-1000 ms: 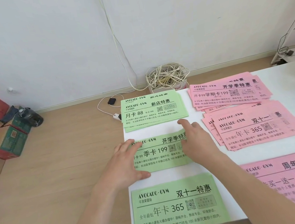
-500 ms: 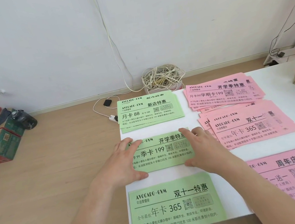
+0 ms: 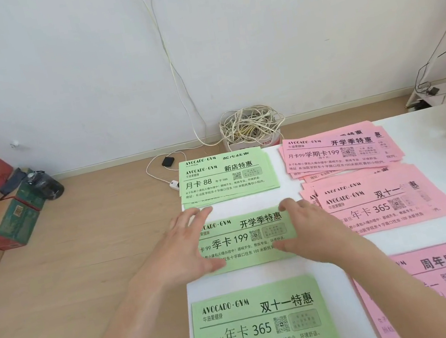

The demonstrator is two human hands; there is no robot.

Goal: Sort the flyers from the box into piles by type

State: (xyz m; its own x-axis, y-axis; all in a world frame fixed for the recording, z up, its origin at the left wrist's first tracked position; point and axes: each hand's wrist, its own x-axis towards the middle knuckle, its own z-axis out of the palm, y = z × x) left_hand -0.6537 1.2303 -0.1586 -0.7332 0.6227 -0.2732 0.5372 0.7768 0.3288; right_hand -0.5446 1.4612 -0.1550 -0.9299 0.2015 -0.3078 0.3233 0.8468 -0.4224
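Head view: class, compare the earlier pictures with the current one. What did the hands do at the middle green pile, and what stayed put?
The right hand slid rightward to the right end of the middle green pile, uncovering its title. The left hand stayed on its left end. Neither hand gripped anything. The far green pile, the near green flyer and the pink piles are unmoved.

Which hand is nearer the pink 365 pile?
Right. The right hand rests on the middle green flyer at its right end, beside the pink 365 pile; the left hand, at its left end.
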